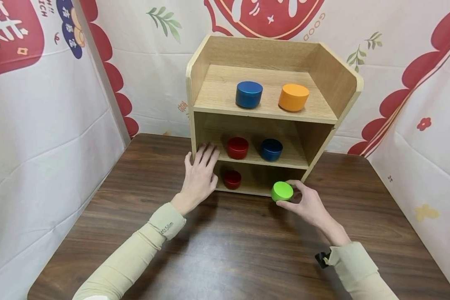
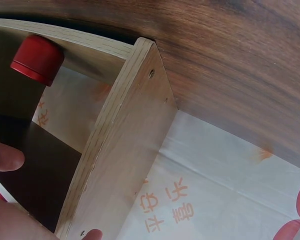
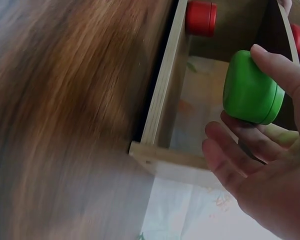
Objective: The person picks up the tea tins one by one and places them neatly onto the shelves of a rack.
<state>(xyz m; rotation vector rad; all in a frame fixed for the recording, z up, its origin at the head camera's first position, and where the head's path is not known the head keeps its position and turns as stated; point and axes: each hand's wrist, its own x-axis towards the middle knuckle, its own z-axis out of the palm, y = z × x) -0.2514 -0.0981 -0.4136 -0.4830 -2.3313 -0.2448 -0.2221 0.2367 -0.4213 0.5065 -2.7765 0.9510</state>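
In the head view, my right hand (image 1: 309, 204) pinches a small green round tin (image 1: 282, 191) between thumb and fingers, in front of the lowest level of a wooden shelf (image 1: 262, 118). The right wrist view shows the green tin (image 3: 252, 90) up close, apart from the shelf boards. My left hand (image 1: 198, 179) rests with extended fingers at the shelf's left side panel (image 2: 115, 145). One fingertip shows outside that panel in the left wrist view. Near the left hand, a red tin (image 1: 232, 179) sits on the lowest level, and another red tin (image 1: 238, 148) stands above it.
A dark blue tin (image 1: 271, 149) stands at the right of the middle level. On the top level are a blue tin (image 1: 249, 95) and an orange tin (image 1: 293, 98). The shelf stands at the back of a brown wooden table (image 1: 217, 250), with printed cloth (image 1: 150, 83) hanging around it.
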